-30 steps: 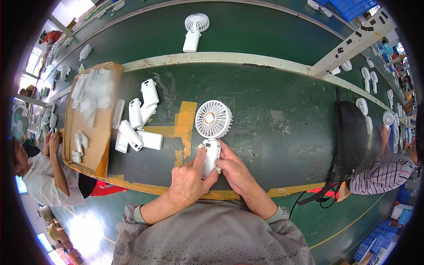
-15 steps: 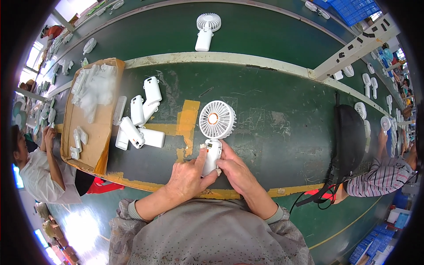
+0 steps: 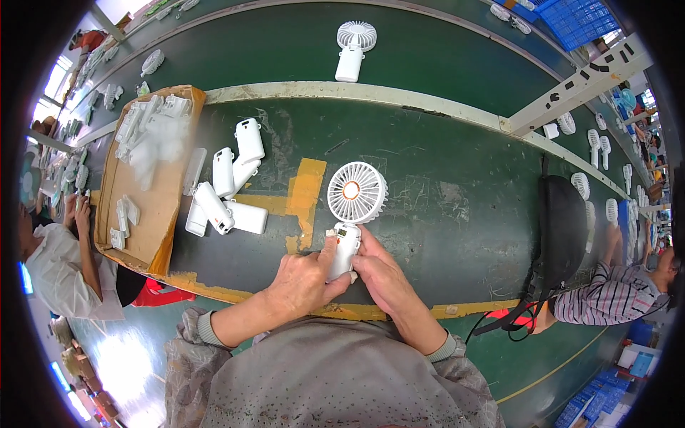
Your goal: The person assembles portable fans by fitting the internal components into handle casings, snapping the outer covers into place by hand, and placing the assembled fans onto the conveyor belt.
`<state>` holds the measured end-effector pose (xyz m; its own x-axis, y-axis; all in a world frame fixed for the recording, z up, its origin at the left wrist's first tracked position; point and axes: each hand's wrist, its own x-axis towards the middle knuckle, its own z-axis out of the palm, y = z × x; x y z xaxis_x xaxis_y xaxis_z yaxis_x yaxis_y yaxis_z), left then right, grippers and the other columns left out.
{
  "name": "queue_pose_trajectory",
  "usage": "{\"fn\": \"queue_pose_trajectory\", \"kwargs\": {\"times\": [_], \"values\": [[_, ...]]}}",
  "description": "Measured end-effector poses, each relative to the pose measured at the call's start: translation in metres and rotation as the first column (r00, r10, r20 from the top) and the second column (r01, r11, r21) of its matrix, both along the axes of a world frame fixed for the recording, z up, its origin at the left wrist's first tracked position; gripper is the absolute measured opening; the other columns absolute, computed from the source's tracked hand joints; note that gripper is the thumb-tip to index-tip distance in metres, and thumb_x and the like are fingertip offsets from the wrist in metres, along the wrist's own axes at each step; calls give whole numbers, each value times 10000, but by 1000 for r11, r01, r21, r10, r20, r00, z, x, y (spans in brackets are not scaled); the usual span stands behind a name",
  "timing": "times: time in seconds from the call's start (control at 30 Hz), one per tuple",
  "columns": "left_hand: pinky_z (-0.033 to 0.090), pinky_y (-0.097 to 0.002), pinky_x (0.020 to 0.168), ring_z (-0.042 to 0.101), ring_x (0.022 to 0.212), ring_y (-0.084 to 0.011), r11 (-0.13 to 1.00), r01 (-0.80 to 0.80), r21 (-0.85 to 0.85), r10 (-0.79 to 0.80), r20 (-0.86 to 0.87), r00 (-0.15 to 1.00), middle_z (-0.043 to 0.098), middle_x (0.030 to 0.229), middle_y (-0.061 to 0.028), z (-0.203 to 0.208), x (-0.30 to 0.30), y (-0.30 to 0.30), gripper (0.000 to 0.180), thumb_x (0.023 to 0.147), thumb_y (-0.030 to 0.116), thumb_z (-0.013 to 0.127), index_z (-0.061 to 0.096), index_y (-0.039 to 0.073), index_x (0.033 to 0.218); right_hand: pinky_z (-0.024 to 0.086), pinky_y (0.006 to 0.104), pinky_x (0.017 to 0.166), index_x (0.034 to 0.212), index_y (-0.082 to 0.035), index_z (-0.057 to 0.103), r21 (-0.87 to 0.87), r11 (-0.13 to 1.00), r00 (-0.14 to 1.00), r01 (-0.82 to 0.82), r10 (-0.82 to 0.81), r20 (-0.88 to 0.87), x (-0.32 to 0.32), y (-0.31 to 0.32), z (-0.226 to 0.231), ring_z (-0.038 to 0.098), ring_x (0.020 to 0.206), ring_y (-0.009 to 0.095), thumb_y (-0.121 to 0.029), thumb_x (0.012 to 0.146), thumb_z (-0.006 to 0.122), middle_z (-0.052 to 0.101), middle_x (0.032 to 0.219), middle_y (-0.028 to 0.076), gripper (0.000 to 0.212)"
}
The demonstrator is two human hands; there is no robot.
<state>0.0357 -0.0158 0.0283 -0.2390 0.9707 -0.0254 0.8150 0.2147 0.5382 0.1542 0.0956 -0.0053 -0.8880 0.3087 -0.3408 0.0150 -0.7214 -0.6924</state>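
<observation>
Near the frame's centre, the left hand (image 3: 303,282) and right hand (image 3: 383,277) hold a white plastic handheld fan (image 3: 356,194) with a round slatted head, fingers closed about its handle (image 3: 347,248); rounded white plastic cases (image 3: 222,173) lie piled at centre-left.

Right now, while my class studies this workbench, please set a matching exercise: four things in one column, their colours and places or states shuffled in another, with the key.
Things
1. cardboard tray
2. bag
3. handheld fan
4. mesh basket

Descriptions
A. blue, at the picture's top right
B. white, held by the left hand and right hand
C. brown, holding plastic pieces
D. black, right of the hands

Pairs: 1-C, 2-D, 3-B, 4-A
</observation>
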Motion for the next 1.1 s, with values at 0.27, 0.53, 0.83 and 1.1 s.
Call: {"fn": "queue_pose_trajectory", "kwargs": {"times": [0.27,0.53,0.83,1.1], "values": [[479,-406,451,596,484,-322,999,-48,-1,48,-76,996,589,595,-186,-2,7,-1,669,717,278,698,447,-135,1180,381,264,921,1367,-10,296,56,988,988,142,-145,51,-9,-14,6,460,1078,111,-77,923,455,477,1220,67,476],[494,-373,488,620,556,-283,992,-126,1,126,-9,992,600,661,-188,-7,12,1,587,747,263,689,473,-94,1160,437,275,888,1230,3,483,54,977,973,208,-212,89,-4,-8,-13,532,1016,113,-111,925,504,561,1151,68,327],[489,-393,586,628,623,-280,994,-96,-52,104,724,682,612,783,-183,-24,-4,3,370,879,296,557,494,-63,942,385,390,1001,1303,5,370,-8,970,963,243,-242,-117,-1,-4,1,472,1188,259,-142,904,536,486,1271,162,457],[478,-430,563,593,580,-392,998,-5,56,-21,446,895,578,620,-219,-4,1,9,380,830,259,571,486,-94,942,443,389,938,1254,10,403,-10,957,951,291,-291,-102,5,-4,17,556,1069,262,-150,884,565,555,1155,177,434]]}}
